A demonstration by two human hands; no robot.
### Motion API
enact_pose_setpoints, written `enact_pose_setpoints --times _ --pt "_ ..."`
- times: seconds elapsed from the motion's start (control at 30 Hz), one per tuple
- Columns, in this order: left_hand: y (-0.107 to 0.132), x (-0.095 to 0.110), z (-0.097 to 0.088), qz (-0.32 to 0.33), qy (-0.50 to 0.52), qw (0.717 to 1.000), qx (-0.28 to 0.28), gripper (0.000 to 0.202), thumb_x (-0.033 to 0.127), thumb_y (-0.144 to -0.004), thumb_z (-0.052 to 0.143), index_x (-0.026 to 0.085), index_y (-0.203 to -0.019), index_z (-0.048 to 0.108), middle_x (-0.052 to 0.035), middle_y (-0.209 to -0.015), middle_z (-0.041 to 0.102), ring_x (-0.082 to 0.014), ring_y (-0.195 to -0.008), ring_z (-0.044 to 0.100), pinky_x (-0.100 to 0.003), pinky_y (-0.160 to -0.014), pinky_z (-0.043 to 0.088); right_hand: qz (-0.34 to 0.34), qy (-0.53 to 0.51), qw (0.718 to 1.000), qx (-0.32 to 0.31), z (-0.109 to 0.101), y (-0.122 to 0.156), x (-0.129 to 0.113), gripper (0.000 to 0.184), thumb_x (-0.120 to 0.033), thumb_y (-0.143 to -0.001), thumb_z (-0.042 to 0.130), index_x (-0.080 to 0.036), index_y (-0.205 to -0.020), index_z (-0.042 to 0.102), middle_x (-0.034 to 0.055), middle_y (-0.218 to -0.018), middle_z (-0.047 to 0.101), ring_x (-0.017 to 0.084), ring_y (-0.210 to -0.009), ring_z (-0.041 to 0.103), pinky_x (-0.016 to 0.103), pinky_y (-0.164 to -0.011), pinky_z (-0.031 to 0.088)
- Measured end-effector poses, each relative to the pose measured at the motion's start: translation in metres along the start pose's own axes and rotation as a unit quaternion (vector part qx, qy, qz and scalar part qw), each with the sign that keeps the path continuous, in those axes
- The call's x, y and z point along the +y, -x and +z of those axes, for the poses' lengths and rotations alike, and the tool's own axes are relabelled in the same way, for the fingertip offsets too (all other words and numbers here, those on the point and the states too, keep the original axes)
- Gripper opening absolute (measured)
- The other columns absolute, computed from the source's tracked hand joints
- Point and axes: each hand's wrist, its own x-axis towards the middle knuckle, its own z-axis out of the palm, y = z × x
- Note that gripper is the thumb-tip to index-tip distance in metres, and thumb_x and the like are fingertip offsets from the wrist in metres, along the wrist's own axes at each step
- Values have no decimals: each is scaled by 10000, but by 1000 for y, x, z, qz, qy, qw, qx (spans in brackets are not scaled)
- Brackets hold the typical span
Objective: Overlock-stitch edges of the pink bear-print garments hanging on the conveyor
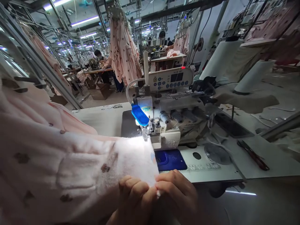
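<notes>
A pale pink fleece garment [86, 168] with small brown prints spreads from the left across the table to the sewing machine [168, 122]. Its far edge lies under the machine's presser foot, lit brightly by the lamp. My left hand [138, 193] has its fingers curled over the near edge of the cloth. Right beside it, my right hand [177, 192] pinches the corner of the same edge. Both hands are closed on the fabric, their fingertips almost touching. A blue plastic guard [140, 115] sits above the needle area.
A dark blue phone-like object [171, 159] lies right of the cloth. Thread snips [253, 154] rest farther right. Large white thread cones [220, 57] stand behind. Pink garments [123, 50] hang beyond the table, and a person [99, 56] sits at another machine.
</notes>
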Motion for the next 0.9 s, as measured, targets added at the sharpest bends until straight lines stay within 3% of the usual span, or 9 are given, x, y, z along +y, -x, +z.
enact_pose_setpoints --times 0.07,0.13,0.23,0.33,0.53,0.73,0.9 --pt "1 -3 8 -20 7 999 28 70 203 -837 497 169 -874 546 -79 -851 624 -206 -894 569 -436 -893 404 3 -29 1000 11 3 -1 1 126 -111 -851 501 -227 -851 549 -2 -776 648 124 -649 583 246 -596 457" --pt "2 -9 13 -16 -9 1000 17 146 219 -853 490 164 -964 567 -105 -999 645 -239 -1093 529 -503 -1021 304 12 -32 999 29 6 -1 2 162 -95 -844 501 -240 -867 570 -10 -790 666 123 -646 590 250 -596 448" --pt "1 -21 14 25 -33 999 -13 261 153 -888 426 162 -1090 590 -60 -1042 673 -183 -1150 519 -431 -1107 216 34 -19 998 50 10 -2 3 194 -128 -895 453 -263 -886 593 -12 -813 685 133 -653 601 275 -605 426" --pt "-5 -32 11 54 -34 998 -17 289 140 -900 390 128 -1100 599 -61 -1051 673 -170 -1129 541 -370 -1086 286 20 5 997 76 13 -7 6 243 -137 -933 384 -252 -906 596 5 -826 686 143 -645 589 293 -580 395" --pt "-24 -47 12 67 -24 997 -25 313 53 -831 444 94 -1115 571 -116 -1089 650 -215 -1148 527 -382 -990 431 -23 12 996 84 18 -23 20 179 -63 -895 450 -159 -937 594 60 -888 672 143 -661 543 298 -602 369" --pt "-34 -53 7 21 -18 989 -147 482 26 -806 392 92 -1281 433 -133 -1292 506 -227 -1241 428 -418 -1045 383 -45 12 992 114 24 -39 37 135 -77 -884 496 -160 -940 587 62 -873 679 152 -689 565 292 -602 382" --pt "-45 -63 9 9 -27 982 -187 571 -25 -758 330 105 -1309 404 -104 -1333 471 -209 -1253 412 -409 -1051 383 -46 34 994 95 26 -46 49 156 -93 -896 460 -152 -983 575 80 -904 671 182 -729 573 318 -632 413"
